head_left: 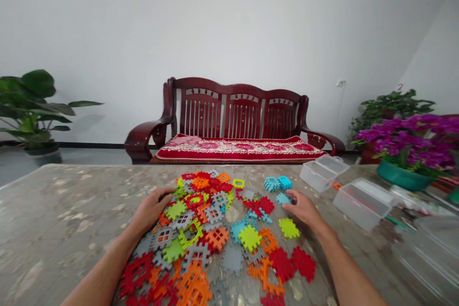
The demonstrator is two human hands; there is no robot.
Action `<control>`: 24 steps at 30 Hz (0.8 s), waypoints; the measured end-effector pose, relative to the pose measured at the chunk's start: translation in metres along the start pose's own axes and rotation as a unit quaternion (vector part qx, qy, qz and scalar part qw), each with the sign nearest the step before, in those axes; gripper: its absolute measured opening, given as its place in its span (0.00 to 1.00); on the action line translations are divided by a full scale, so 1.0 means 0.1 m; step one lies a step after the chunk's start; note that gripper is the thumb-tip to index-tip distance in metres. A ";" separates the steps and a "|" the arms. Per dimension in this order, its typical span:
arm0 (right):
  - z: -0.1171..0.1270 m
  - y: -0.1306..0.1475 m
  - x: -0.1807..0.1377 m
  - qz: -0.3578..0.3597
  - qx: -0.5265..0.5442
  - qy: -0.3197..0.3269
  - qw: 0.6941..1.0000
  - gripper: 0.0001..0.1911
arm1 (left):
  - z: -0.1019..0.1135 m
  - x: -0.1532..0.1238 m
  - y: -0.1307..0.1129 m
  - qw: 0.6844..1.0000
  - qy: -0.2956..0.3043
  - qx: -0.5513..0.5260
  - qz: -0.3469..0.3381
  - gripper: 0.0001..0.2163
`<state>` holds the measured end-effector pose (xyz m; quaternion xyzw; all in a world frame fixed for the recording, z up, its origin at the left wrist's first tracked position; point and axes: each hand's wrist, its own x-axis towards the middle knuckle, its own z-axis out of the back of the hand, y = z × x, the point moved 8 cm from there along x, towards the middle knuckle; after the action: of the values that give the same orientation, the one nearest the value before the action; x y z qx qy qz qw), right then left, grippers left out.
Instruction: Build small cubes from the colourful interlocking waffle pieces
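A heap of flat interlocking plastic tiles (215,229) in red, orange, green, grey and blue covers the middle of the stone-patterned table (64,210). My left hand (150,210) rests palm down on the heap's left edge, fingers curled over the tiles. My right hand (303,205) reaches to the heap's right side, its fingertips pinching a light blue tile (283,198). Two more light blue tiles (278,183) lie apart just beyond it. A green tile (289,228) lies under my right wrist.
Two clear plastic boxes (362,201) (322,170) stand on the table at the right, beside a teal pot of purple flowers (412,153). A dark red wooden bench (233,126) stands behind the table, with potted plants (32,110) at the left and right.
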<state>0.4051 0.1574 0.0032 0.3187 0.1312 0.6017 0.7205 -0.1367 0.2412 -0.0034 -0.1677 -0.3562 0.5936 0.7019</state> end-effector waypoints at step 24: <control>0.21 0.39 0.17 -0.048 -0.070 -0.126 0.988 0.28 | 0.00 0.01 0.03 1.000 -0.011 -0.011 0.009 0.20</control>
<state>0.3906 0.1702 0.0463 0.3338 0.0122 0.5297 0.7796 -0.1387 0.2430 -0.0049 -0.1724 -0.3689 0.5975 0.6908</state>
